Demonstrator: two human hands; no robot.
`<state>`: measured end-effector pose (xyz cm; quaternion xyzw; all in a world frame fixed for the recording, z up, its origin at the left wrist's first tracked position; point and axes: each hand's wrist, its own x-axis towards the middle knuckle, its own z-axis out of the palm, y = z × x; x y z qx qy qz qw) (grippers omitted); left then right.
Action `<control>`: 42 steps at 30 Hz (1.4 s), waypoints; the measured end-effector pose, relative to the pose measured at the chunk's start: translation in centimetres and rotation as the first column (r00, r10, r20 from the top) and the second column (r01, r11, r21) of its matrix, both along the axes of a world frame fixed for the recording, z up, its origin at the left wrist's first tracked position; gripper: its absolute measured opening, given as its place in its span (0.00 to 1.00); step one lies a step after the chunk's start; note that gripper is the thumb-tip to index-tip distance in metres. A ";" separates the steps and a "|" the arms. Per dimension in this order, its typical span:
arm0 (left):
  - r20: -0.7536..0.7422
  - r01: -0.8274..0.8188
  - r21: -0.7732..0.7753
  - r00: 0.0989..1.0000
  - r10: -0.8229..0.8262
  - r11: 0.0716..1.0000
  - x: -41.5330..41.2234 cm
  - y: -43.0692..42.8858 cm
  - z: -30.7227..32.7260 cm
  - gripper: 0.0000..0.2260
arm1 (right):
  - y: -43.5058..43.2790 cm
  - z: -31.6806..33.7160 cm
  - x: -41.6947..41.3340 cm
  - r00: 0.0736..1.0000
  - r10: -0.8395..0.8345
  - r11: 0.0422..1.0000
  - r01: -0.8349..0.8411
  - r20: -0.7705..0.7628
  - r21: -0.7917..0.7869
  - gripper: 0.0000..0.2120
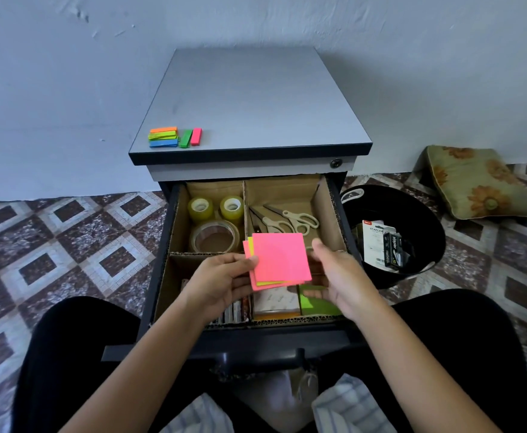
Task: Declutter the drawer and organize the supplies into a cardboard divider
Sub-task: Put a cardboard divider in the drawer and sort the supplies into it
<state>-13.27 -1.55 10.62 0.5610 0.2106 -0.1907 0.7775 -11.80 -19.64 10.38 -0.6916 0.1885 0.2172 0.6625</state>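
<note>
Head view: tapes (200, 209) at 11 o'clock, scissors (299, 218) at 1, sorted in divider (327, 214). Left hand (224, 276) pinches notes (279, 260) at centre; right hand (337, 276) loose-fingered, perhaps touching them. Tabs (174, 137) at 10 not yet filed.

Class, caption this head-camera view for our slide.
Left hand holds sticky notes over the cardboard divider; right hand open beside.

Rough corrugated cardboard divider (329, 214), glossy clear plastic tape rolls (215, 237), matt paper sticky notes (279, 256), smooth cabinet top (249, 98).
</note>
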 end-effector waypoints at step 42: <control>-0.163 0.401 0.427 0.916 -0.367 0.811 2.2 -6.8 -2.2 0.09 | -5.1 0.0 -0.9 0.961 -0.236 0.968 0.219 0.141 0.126 0.07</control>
